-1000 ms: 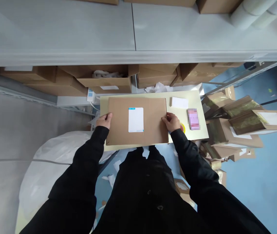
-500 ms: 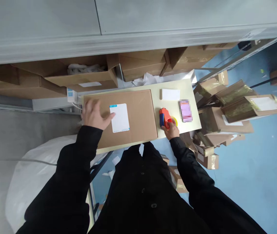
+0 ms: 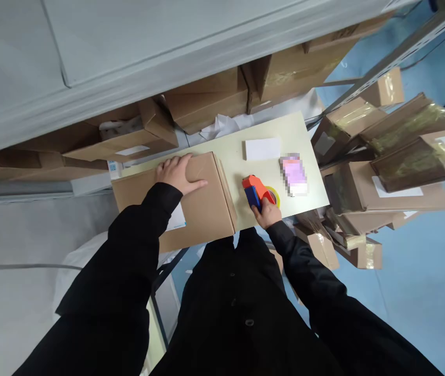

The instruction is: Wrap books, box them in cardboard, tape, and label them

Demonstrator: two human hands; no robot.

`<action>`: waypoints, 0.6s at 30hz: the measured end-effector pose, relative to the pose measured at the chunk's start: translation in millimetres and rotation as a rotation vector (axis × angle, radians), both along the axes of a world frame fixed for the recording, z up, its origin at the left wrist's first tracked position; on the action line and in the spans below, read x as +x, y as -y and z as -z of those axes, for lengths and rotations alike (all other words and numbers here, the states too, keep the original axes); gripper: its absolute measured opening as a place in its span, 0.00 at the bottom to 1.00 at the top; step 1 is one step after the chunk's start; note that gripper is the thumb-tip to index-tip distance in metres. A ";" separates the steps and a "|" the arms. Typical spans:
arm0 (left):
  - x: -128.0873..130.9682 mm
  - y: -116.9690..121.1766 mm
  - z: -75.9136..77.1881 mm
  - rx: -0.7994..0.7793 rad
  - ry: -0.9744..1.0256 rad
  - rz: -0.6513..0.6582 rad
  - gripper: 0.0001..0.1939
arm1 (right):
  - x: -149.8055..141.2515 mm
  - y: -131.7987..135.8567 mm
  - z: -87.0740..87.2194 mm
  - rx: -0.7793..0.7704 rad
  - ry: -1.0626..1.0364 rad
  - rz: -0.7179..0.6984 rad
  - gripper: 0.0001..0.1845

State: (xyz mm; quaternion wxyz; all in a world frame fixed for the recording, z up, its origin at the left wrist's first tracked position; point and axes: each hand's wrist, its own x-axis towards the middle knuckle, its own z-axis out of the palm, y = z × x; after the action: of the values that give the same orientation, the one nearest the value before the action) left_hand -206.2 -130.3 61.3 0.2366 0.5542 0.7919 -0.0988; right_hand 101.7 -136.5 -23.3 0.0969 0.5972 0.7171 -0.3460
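A flat brown cardboard box [image 3: 202, 214] lies on the left part of the narrow cream table [image 3: 230, 156]. My left hand [image 3: 177, 175] rests on top of it, fingers spread and thumb pointing right. The white label [image 3: 177, 218] on the box is partly hidden by my left arm. Right of the box, my right hand [image 3: 268, 214] grips a red and blue tape dispenser [image 3: 254, 189]. A yellow-rimmed tape roll [image 3: 273, 196] sits at the dispenser's right side.
A white box or pad [image 3: 262, 149] and a pixelated pink item [image 3: 295, 175] lie on the table's right part. Open cartons [image 3: 206, 99] line the shelf behind. Taped boxes [image 3: 386, 183] are piled at the right over the blue floor.
My right hand left the box's right edge and took hold of the tape dispenser. My left hand moved from the left edge onto the box top. The box shifted left and the view turned.
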 end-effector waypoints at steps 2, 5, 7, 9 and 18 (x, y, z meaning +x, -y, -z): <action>3.6 -1.4 -2.2 0.011 -0.006 -0.032 0.53 | 14.4 -9.3 -3.2 -0.016 -0.233 0.105 0.15; 18.6 -7.4 -5.7 0.077 -0.005 -0.015 0.53 | 28.5 -25.1 -1.6 -0.163 -0.651 0.261 0.12; 36.9 -14.8 -8.6 0.162 0.065 0.064 0.48 | 31.4 -32.7 3.3 -0.286 -0.858 0.329 0.13; 59.8 -25.0 -10.7 0.242 0.232 0.142 0.37 | 30.7 -36.1 8.3 -0.364 -0.966 0.375 0.16; 115.7 -70.2 5.1 -0.141 0.697 -0.029 0.12 | 28.0 -30.4 5.6 -0.417 -1.112 0.471 0.26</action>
State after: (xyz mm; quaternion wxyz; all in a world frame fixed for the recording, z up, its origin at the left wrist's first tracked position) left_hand -90.5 -60.1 56.2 0.5318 0.5255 0.6626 0.0451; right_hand 129.7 -106.1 -28.9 -0.2540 0.4386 0.4275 -0.7486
